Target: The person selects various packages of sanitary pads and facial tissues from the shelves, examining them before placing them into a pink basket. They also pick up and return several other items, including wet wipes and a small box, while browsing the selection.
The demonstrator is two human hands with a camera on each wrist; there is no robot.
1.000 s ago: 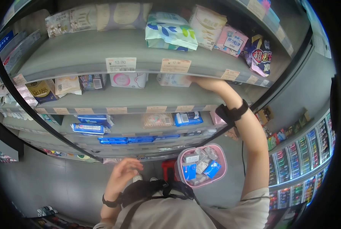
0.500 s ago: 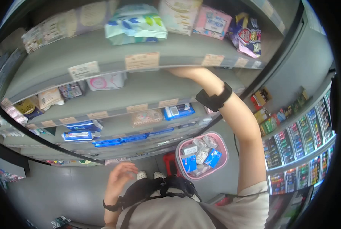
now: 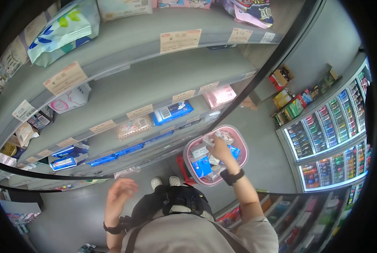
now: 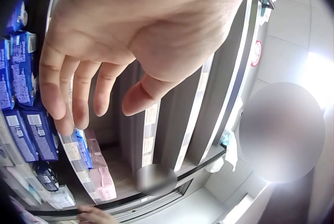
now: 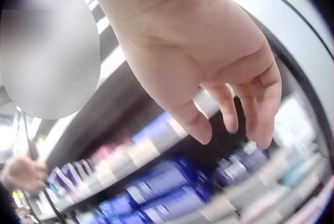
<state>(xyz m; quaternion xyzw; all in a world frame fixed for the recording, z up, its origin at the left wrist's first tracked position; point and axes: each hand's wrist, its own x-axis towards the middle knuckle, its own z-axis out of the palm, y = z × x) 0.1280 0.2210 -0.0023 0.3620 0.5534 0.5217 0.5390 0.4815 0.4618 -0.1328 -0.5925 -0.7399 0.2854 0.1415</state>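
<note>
My right hand [image 3: 222, 149] hangs over the pink basket [image 3: 243, 162], its fingertips overlapping a clear, pale wrapper [image 3: 208, 141] inside. In the right wrist view the fingers [image 5: 224, 112] of that hand point down, apart and loosely bent, and no package shows between them. Blue packs [image 3: 202, 167] and several pale, clear-wrapped packs fill the basket. On the other side, my left hand [image 3: 120, 192] is raised in front of the lower shelves with loosely bent fingers [image 4: 81, 96], holding nothing. A white pack with a pink ring [image 3: 72, 99] stands on the second shelf, to the left.
Shelves with price tags [image 3: 181, 41] curve across the front, bearing a green-leaf pack [image 3: 66, 31], blue packs [image 3: 171, 112] and a pink pack [image 3: 220, 97]. A dark upright frame [image 3: 281, 55] edges them. Drinks racks [image 3: 323, 143] stand at right; something red [image 3: 184, 168] lies beside the basket.
My right hand has come down from the second shelf to the basket. The pale pack seen near that hand earlier no longer shows on the shelf. The head view has shifted right.
</note>
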